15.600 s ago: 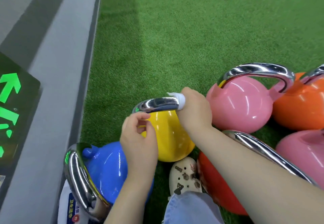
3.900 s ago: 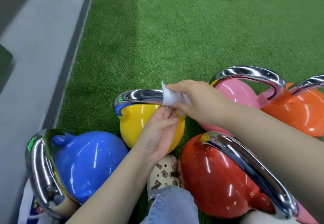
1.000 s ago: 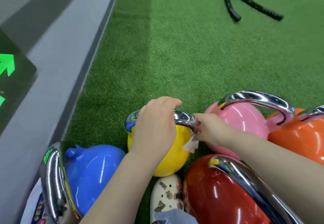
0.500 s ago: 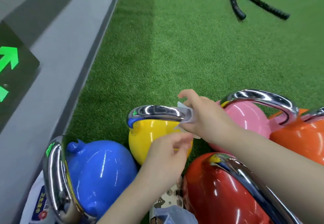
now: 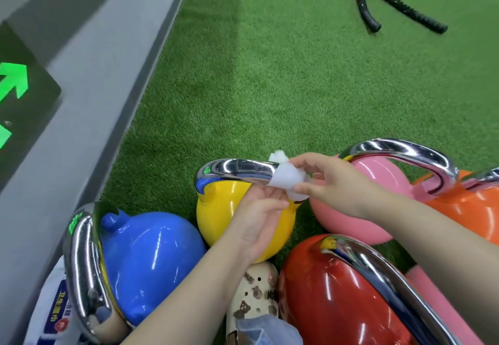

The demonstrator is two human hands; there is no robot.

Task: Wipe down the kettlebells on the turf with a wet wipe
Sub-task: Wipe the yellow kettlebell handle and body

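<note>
A yellow kettlebell (image 5: 221, 209) with a chrome handle (image 5: 235, 169) stands on the green turf (image 5: 270, 74). A white wet wipe (image 5: 287, 180) is draped over the right end of that handle. My right hand (image 5: 332, 180) pinches the wipe from the right. My left hand (image 5: 259, 220) is in front of the yellow bell, its fingertips touching the wipe's lower edge. Around it stand a blue kettlebell (image 5: 151, 261), a red kettlebell (image 5: 332, 296), a pink kettlebell (image 5: 378, 182) and an orange kettlebell (image 5: 467, 204).
A grey ledge (image 5: 89, 101) with a green arrow sign (image 5: 16, 88) runs along the left. Black battle ropes (image 5: 370, 18) lie far back on the turf. A wipes packet (image 5: 56, 317) sits behind the blue bell. My patterned shoe (image 5: 256, 298) is between the bells.
My left hand left the yellow kettlebell's handle, dropped in front of the bell, then rose to the wipe. My right hand brought the wipe up onto the handle's right end.
</note>
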